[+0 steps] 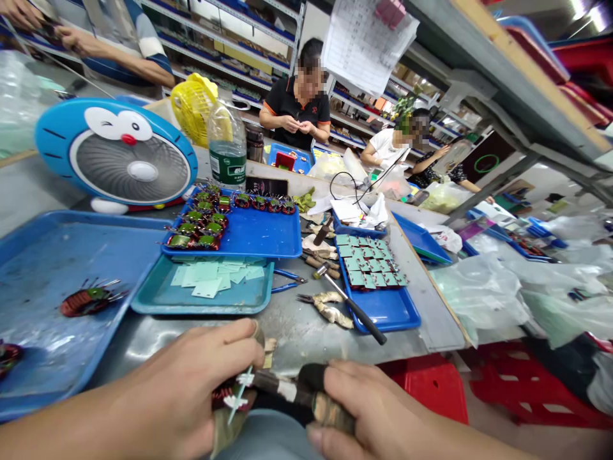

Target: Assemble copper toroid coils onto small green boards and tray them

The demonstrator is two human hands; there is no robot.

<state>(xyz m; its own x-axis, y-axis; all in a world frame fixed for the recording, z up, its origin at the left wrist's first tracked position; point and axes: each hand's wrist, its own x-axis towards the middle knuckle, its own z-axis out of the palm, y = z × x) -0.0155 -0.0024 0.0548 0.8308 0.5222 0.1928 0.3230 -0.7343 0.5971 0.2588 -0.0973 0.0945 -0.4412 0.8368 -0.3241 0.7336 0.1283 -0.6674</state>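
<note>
Your left hand (177, 390) is closed on a wound toroid coil (228, 397), half hidden by your fingers, at 6 o'clock. Your right hand (383, 412) grips a tape-wrapped tool handle (287, 388) that reaches the coil. Nothing blocks them. Around: blue tray (57, 255) with a second coil (89, 301) at 9 o'clock, teal tray (201, 305) of green cards at 11, blue tray (383, 316) of green boards at 1, taped pliers (330, 313) beside it, cartoon-face desk fan (115, 150) at 10, co-worker (297, 115) at 12 beyond the bench.
</note>
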